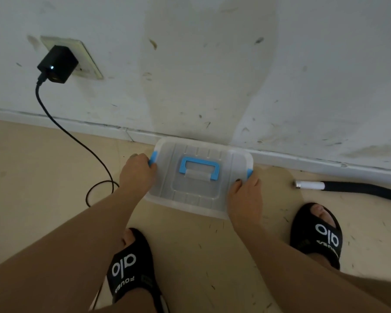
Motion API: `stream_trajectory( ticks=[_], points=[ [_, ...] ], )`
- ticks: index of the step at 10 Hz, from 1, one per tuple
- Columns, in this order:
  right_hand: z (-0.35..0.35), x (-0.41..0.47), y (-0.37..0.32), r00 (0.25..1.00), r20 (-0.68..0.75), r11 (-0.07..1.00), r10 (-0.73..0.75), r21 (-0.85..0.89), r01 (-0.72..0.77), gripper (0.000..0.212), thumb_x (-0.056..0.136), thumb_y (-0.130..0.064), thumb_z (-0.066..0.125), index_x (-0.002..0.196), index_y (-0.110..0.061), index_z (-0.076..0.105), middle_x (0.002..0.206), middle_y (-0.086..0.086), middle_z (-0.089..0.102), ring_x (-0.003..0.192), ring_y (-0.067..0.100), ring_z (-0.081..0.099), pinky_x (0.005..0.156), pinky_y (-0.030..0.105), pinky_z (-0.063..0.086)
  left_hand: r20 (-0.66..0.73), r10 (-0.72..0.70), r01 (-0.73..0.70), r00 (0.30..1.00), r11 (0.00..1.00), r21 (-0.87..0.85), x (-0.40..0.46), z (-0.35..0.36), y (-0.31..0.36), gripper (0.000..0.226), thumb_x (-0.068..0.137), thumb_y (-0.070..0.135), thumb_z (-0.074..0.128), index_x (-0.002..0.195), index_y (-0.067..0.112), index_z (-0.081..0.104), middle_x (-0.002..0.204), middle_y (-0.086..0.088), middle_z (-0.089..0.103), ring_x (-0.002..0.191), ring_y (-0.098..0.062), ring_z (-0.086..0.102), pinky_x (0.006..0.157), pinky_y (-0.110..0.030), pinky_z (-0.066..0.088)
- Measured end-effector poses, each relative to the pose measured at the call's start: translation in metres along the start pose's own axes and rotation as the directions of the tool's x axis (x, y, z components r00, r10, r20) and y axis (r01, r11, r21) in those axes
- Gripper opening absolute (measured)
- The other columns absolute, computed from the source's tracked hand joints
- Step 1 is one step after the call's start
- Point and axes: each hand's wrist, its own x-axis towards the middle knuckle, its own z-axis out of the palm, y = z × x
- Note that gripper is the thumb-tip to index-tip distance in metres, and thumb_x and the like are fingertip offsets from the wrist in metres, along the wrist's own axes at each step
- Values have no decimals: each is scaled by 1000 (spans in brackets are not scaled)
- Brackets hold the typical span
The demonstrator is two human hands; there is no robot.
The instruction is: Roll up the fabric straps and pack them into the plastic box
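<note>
A black charger (57, 64) sat in a wall socket (86, 62) at the upper left of the frame, with a small light lit on its face. Its black cable (61, 129) ran down the wall (212, 64) and across the floor (43, 166), looping at centre left just beside the left forearm. A black hose (366, 190) with a white tip lay on the floor at the right edge, well apart from the box. Two feet in black slides (131, 267) stood at lower centre and lower right, near the box on its lower side. The wall was scuffed and stained, and small dark flecks lay scattered over the floor. The box (199, 179) sat at the centre of the frame, its far edge against the base of the wall. It was of clear plastic, with a ribbed lid in place, a blue handle (200, 169) lying flat on the lid, and a blue latch (153, 158) on each short side. What it contained could not be told. The left hand (138, 172) gripped the left end of the box, fingers curled at the latch. The right hand (246, 195) held the right end, thumb on the lid and the other fingers hidden over the edge.
</note>
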Motion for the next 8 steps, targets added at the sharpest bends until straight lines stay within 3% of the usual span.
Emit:
stream_trajectory(
  ticks=[2, 4, 6, 8],
  points=[
    [5, -23, 8, 997, -5, 986, 76, 150, -74, 46, 106, -31, 42, 145, -5, 39, 117, 8, 58, 96, 21, 62, 81, 41, 59, 43, -12, 12, 999, 1000, 7, -5, -1, 2, 27, 101, 18, 56, 119, 0, 62, 118, -20, 55, 89, -29, 52, 76, -38, 41],
    [4, -23, 11, 997, -26, 989, 66, 131, -62, 38, 109, -23, 39, 142, -4, 44, 113, 7, 58, 94, 18, 56, 77, 30, 45, 54, -11, 10, 998, 1000, 17, -5, -1, 2, 26, 101, 14, 53, 120, -1, 61, 120, -21, 54, 92, -33, 55, 78, -39, 43],
    [-2, -23, 16, 1000, 9, 993, 10, 117, -11, 49, 110, -26, 36, 156, -9, 33, 123, 7, 58, 100, 14, 51, 85, 28, 44, 80, -19, 16, 997, 999, 45, -4, -5, 5, 27, 100, 15, 53, 121, 0, 61, 121, -19, 53, 86, -27, 50, 77, -37, 42],
    [-23, -21, 19, 993, 98, 996, -67, 63, 61, 54, 110, -31, 34, 159, -11, 25, 120, 4, 52, 95, 14, 49, 78, 29, 41, 221, 30, -44, 975, 997, 58, -17, -20, 9, 47, 99, 16, 56, 141, 0, 46, 136, -23, 49, 118, -35, 54, 86, -35, 43]
  ],
)
